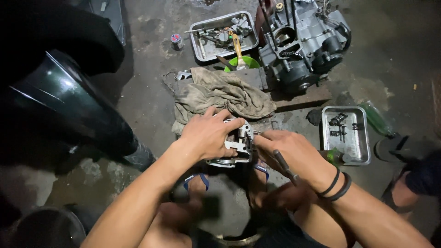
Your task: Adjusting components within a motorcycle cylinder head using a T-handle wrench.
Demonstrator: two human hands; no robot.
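While the left hand (pixel 209 134) clamped the grey metal engine part (pixel 236 144) at frame centre and the right hand (pixel 289 151) gripped a dark rod-like tool (pixel 285 166) against its 3 o'clock side, a slip seemed possible — tool skidding, part dropping onto the concrete floor (pixel 147 92).

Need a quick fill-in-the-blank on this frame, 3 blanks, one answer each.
1. The left hand grips a grey metal engine part from the ____ side, as the view shows it.
2. The right hand holds a thin dark tool, and its wrist wears two ____ bands.
3. Just behind the engine part lies a crumpled ____ on the floor.

Missing words: left; black; rag
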